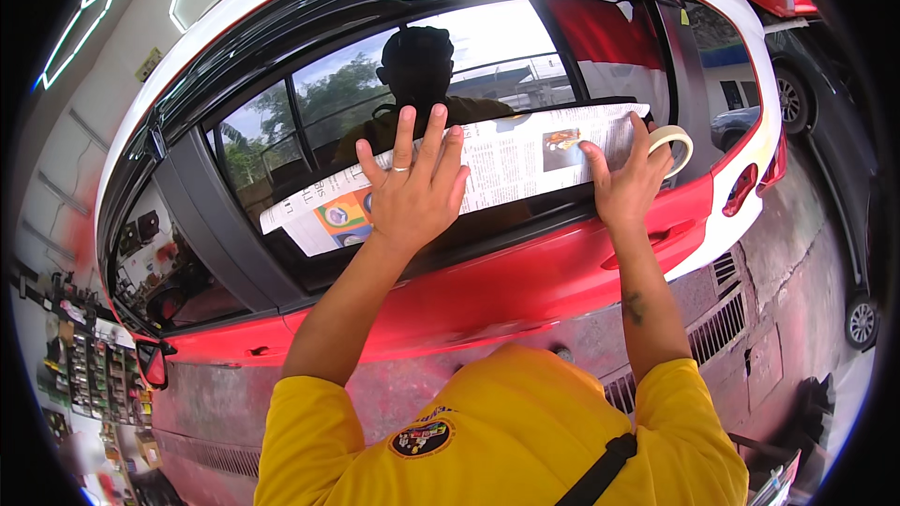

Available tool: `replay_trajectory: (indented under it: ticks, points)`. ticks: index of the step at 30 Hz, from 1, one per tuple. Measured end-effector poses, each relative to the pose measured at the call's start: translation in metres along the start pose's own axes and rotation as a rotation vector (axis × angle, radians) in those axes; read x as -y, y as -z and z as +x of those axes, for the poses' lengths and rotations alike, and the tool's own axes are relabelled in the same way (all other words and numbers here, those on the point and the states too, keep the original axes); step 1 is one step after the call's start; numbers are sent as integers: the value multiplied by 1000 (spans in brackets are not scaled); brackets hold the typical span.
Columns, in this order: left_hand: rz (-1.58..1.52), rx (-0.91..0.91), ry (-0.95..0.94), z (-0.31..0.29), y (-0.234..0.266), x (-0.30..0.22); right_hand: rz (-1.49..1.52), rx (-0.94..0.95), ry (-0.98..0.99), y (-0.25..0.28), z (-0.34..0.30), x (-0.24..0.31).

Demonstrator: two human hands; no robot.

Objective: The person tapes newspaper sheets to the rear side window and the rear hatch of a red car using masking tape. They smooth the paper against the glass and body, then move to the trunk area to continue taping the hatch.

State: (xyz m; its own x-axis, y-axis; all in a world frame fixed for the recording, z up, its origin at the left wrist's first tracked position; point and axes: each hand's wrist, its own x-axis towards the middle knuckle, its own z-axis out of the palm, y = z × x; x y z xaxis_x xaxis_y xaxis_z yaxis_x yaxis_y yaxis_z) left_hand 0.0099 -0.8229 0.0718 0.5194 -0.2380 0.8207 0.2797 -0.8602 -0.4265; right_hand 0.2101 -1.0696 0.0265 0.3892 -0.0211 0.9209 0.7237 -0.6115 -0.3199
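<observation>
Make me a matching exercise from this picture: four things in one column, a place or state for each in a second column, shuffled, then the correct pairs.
Things:
1. left hand
2. right hand
3. roll of masking tape
4. sheet of newspaper

Places or states:
A. stretched across the car's side window
B. flat on the paper, fingers spread, a ring on one finger
C. looped around the thumb side of a hand
D. pressing the paper's right end near the window's rear edge

Pairs: 1-B, 2-D, 3-C, 4-A
</observation>
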Motion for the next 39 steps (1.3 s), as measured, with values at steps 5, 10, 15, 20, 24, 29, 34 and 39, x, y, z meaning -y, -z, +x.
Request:
replay_trajectory:
  ticks: [5,10,15,20,24,29,34,39]
  points:
    - [-62,98,-1,4,3,0,75,-52,-96,-4,-8,8]
    - [-62,190,-19,8,9,5,82,17,-249,3,-8,25]
    - [-81,211,-3,9,12,4,176,-256,-24,12,-27,86]
    - [-41,131,-35,10,2,5,71,140,143,-10,-46,153]
    - [-48,151,-23,10,6,3,-9,197,142,-23,-41,146]
    - [-74,163,-16,12,9,3,-105,244,96,-16,-28,118]
    - [-58,193,-22,10,7,2,-255,194,44,-12,-9,56]
    - [-37,158,-35,11,6,4,-339,144,-30,-7,13,-12]
